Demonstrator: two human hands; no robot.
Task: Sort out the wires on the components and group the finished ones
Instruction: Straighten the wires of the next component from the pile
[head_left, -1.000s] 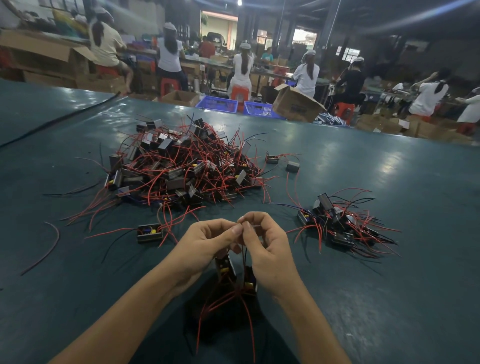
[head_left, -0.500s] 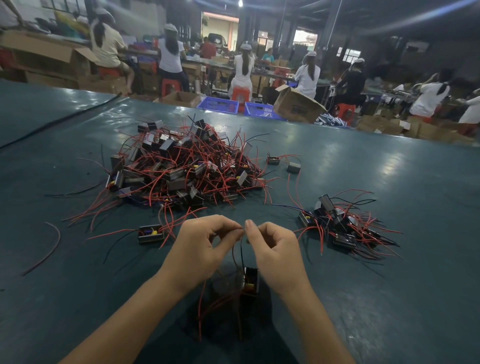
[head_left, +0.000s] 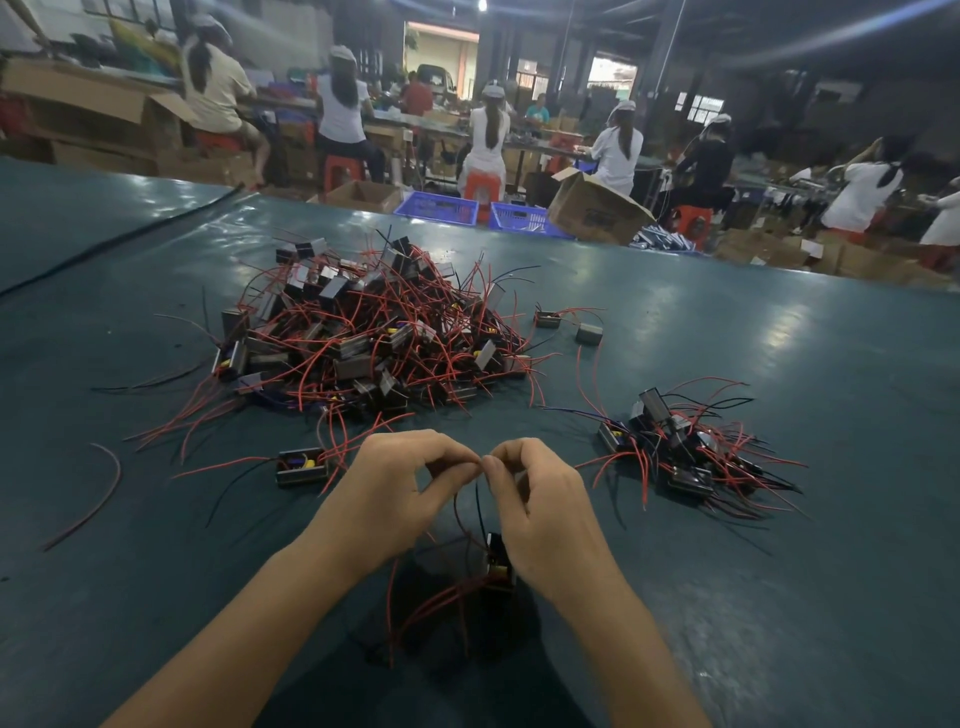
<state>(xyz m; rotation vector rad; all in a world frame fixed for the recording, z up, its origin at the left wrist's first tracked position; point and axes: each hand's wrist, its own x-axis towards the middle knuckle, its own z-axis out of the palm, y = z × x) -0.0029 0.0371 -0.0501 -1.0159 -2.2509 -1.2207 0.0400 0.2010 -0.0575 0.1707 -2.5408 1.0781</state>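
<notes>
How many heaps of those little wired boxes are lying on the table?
2: a big heap farther back, left of centre, and a small heap nearer, on the right. A few loose boxes lie apart.
</notes>
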